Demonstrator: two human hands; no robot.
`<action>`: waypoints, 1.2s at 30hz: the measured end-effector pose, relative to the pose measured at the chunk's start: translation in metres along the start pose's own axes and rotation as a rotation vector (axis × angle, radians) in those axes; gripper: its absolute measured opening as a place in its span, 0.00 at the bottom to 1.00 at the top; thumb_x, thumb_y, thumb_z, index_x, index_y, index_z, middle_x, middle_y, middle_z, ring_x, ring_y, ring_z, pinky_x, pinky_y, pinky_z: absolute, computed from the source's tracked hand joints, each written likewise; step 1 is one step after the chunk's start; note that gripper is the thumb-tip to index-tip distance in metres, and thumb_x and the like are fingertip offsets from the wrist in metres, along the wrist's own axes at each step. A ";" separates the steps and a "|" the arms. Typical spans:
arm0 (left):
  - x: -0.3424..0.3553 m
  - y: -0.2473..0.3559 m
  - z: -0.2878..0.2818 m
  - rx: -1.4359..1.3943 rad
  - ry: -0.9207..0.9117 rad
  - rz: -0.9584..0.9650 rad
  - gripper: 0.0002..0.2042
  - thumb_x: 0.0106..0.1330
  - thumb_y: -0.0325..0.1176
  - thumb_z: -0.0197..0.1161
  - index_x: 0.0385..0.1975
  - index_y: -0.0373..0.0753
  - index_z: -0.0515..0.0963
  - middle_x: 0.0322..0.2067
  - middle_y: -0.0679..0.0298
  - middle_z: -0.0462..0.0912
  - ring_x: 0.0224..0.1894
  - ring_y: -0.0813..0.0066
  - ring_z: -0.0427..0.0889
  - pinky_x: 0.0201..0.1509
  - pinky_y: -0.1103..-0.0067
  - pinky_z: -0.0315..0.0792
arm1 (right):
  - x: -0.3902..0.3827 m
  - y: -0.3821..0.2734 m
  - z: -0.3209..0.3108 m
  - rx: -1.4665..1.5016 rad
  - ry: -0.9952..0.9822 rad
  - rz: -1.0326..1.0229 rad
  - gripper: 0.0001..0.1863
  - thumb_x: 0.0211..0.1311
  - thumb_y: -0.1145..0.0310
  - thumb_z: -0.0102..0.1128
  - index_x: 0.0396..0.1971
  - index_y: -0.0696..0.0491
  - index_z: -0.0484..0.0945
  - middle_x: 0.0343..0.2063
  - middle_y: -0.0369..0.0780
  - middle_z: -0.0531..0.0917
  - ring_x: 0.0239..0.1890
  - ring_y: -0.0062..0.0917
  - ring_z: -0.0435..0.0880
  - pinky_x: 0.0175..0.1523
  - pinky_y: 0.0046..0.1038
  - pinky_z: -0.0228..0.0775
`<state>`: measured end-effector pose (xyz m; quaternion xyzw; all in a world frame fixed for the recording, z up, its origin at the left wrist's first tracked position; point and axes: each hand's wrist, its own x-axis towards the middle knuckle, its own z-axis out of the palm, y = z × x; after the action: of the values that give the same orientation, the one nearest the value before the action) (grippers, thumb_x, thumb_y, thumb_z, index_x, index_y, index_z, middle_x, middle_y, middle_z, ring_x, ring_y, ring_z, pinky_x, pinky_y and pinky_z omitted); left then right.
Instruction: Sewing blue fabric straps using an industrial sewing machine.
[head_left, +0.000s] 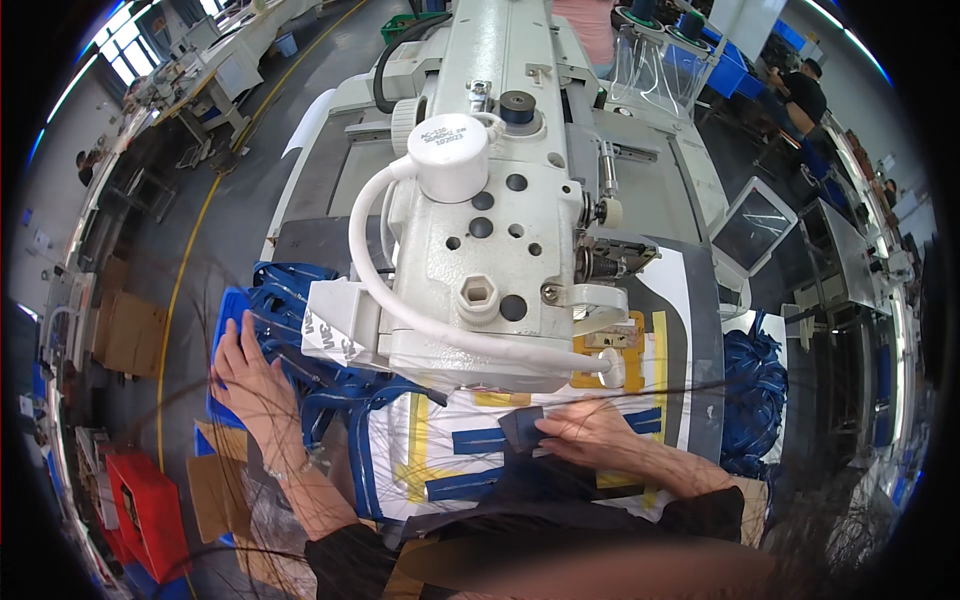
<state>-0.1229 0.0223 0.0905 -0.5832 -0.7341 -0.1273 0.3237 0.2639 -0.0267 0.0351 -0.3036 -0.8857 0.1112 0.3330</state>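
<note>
My right hand (590, 432) pinches a small dark grey fabric piece (522, 429) over the white work plate (590, 482). Under and beside it lie blue strips (478, 441) with a pale line down the middle, like zipper tape. Another such strip (462, 485) lies nearer to me. My left hand (250, 380) is open with fingers apart, at a blue bin (228, 312) on the left. Next to that hand, a heap of long blue strips (318, 376) spills toward the plate. The white sewing machine head (490, 260) stands above the plate and hides part of it.
A bundle of blue strips (752, 395) lies to the right of the plate. Yellow tape (417, 450) marks the plate, and a yellow clamp piece (628, 350) sits beneath the machine. On the floor at left are a red crate (148, 515) and cardboard boxes (130, 332). A screen (757, 222) stands right.
</note>
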 end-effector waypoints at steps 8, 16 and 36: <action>-0.010 0.028 -0.006 -0.486 0.018 0.314 0.20 0.51 0.32 0.64 0.46 0.38 0.73 0.43 0.63 0.78 0.47 0.62 0.74 0.54 0.65 0.60 | 0.047 0.002 -0.078 0.058 0.317 0.340 0.18 0.47 0.63 0.72 0.37 0.52 0.77 0.30 0.36 0.80 0.31 0.29 0.79 0.41 0.28 0.70; -0.018 0.032 -0.006 -0.617 0.155 0.255 0.09 0.50 0.29 0.64 0.28 0.33 0.75 0.36 0.51 0.77 0.42 0.52 0.73 0.48 0.64 0.65 | 0.073 0.003 -0.110 0.094 -0.101 0.457 0.23 0.43 0.69 0.73 0.42 0.52 0.77 0.35 0.38 0.81 0.39 0.30 0.81 0.45 0.25 0.72; -0.068 0.110 -0.025 -0.815 -0.512 0.956 0.15 0.55 0.43 0.64 0.39 0.45 0.76 0.36 0.68 0.78 0.42 0.70 0.77 0.49 0.71 0.67 | -0.004 0.011 -0.014 -0.075 -0.333 0.010 0.18 0.47 0.70 0.63 0.43 0.52 0.77 0.35 0.36 0.77 0.33 0.21 0.75 0.36 0.23 0.65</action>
<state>-0.0036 -0.0126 0.0464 -0.9309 -0.3423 -0.0944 -0.0854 0.2806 -0.0201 0.0388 -0.2975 -0.9307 0.1284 0.1697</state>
